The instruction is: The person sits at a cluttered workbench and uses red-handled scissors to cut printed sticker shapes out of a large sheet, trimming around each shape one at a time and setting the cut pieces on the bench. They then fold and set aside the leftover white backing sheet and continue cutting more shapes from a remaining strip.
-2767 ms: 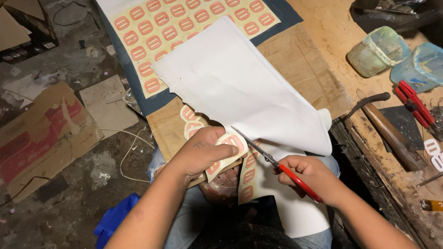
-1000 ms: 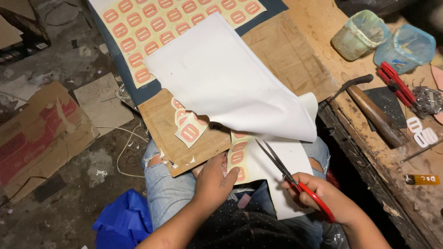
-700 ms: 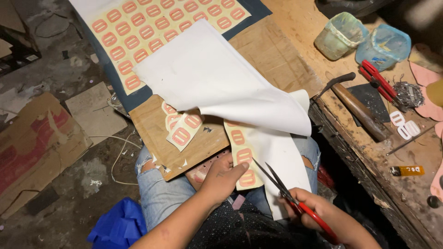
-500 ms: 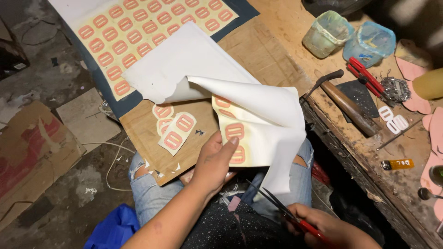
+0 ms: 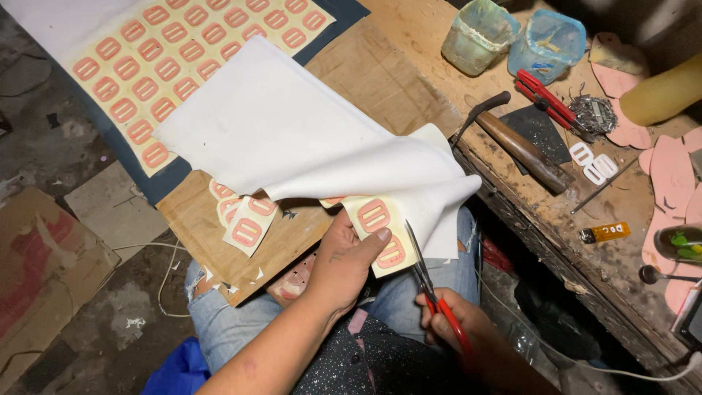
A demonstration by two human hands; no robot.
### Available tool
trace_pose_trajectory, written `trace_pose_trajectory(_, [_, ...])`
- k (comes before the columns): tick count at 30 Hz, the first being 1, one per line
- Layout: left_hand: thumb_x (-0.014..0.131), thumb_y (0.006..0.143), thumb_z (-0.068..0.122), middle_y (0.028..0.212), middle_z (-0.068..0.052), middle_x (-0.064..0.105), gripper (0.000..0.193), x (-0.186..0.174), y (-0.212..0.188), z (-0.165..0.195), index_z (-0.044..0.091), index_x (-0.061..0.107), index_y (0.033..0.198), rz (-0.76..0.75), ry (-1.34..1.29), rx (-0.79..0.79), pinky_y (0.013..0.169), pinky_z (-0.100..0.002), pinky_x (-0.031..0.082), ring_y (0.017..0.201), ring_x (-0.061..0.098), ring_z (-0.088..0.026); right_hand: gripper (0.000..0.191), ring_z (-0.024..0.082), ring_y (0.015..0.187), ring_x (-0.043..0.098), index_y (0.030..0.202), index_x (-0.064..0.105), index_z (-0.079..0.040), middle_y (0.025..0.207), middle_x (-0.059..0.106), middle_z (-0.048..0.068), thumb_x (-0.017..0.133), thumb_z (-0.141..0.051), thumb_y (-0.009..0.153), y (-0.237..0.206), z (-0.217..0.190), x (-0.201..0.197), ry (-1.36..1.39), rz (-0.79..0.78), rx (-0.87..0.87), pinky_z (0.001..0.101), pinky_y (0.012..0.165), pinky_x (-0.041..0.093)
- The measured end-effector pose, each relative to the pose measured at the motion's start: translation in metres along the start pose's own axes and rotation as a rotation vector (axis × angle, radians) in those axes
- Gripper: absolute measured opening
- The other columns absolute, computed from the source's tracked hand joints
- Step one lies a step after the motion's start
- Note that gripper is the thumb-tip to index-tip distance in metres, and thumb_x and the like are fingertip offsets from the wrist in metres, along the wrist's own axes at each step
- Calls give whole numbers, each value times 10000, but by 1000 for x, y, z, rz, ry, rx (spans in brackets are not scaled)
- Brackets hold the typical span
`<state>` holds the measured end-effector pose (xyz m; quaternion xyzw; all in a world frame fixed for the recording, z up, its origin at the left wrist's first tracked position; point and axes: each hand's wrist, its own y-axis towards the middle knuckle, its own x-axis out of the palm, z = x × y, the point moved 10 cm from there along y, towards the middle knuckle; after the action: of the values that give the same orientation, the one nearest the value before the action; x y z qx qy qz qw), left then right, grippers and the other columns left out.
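Two hands are being used over the lap at the bottom of the head view. The left hand (image 5: 344, 263) is being closed around the lower edge of a large white sheet (image 5: 292, 132), with the thumb pressed on a strip carrying pink buckle-shaped pieces (image 5: 374, 217). The sheet is being draped from a brown board (image 5: 212, 234) on the knees down to that hand, its underside turned up where it is being pinched. The right hand (image 5: 453, 325) is being wrapped tightly around the red handles of a pair of scissors (image 5: 431, 292), whose blades are being held slightly parted just beside the strip's right edge.

Several cut pieces (image 5: 245, 219) are lying on the board, just below the sheet. A second sheet covered with rows of pink shapes (image 5: 183, 51) is lying farther up on a dark mat. On the wooden surface (image 5: 556, 212) to the right, a hammer (image 5: 512, 139), red pliers (image 5: 548, 99) and two plastic tubs (image 5: 512, 36) are resting well apart from the hands.
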<state>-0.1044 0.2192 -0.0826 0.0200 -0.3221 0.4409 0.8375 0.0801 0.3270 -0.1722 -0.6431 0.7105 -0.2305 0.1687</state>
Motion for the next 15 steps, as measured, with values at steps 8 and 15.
trace_pose_trajectory(8, [654,928,8,1202,-120,711,378,0,-1,1,-15,562,1294,-1,91,24,932,-324,570,1069,686,-167,332,115,750,601,1232,650,-42,839,627,20,622,-189,936,-2,-8,-5,-66,69,106,266,716,509])
trace_pose_trajectory(15, [656,928,11,1190,-121,718,374,-1,-3,2,-17,568,1290,6,103,14,924,-321,573,1052,691,-168,242,154,573,609,1103,715,-40,717,651,63,633,-154,906,-12,9,-18,-42,183,208,298,543,517])
